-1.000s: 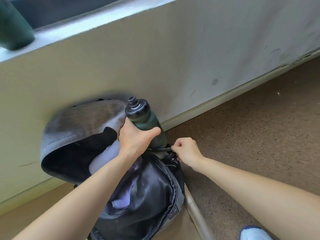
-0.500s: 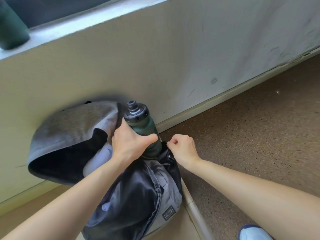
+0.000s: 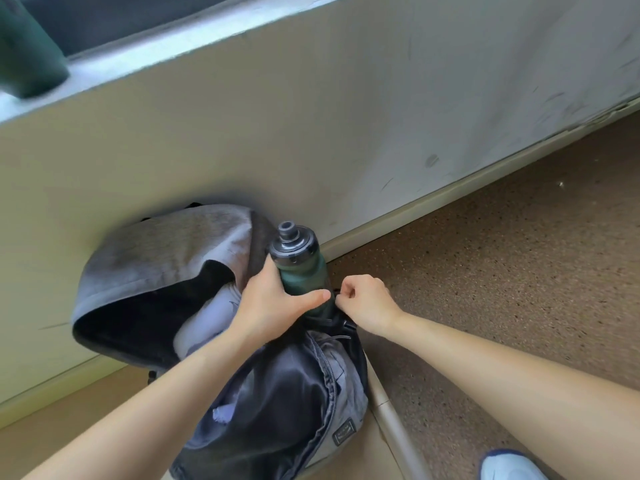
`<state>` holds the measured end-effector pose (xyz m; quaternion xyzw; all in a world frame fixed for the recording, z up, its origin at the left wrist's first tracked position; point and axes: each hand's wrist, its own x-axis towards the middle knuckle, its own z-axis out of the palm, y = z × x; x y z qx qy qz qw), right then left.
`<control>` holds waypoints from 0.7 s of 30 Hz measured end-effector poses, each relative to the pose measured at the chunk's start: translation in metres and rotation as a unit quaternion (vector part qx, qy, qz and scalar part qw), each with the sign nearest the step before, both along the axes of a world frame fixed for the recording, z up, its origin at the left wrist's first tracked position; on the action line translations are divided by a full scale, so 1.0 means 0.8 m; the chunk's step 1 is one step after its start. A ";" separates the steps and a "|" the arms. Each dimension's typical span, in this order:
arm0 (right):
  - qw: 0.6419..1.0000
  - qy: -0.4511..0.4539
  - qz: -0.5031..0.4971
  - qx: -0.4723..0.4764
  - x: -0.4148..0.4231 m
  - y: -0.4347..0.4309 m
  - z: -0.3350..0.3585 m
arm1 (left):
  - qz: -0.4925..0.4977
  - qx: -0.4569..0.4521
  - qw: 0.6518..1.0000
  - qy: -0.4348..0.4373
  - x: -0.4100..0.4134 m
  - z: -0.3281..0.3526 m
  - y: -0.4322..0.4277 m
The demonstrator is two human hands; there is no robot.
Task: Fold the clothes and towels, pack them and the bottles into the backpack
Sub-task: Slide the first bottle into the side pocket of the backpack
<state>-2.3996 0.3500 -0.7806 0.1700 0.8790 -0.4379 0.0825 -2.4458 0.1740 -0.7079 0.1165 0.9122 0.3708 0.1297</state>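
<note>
Both your hands are at the grey backpack (image 3: 277,393), which sits open by the wall (image 3: 311,133). Your left hand (image 3: 273,303) curls its fingers round the green bottle (image 3: 304,271), which stands upright with its lower end sunk in the side pocket (image 3: 329,318). Your right hand (image 3: 367,303) pinches that side pocket's dark edge, just beside the bottle. Pale cloth (image 3: 207,317) shows inside the bag. One more bottle (image 3: 27,53) stands on the ledge above.

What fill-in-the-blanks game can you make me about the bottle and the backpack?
The left hand grips a dark ____ bottle.
The grey backpack rests against the ____.
The backpack's top is ____, not zipped.
Missing words: green, wall, open.
</note>
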 end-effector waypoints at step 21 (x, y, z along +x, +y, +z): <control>0.958 0.008 0.033 -0.283 -0.022 0.006 0.030 | 0.268 0.304 0.914 0.020 -0.047 0.091 0.016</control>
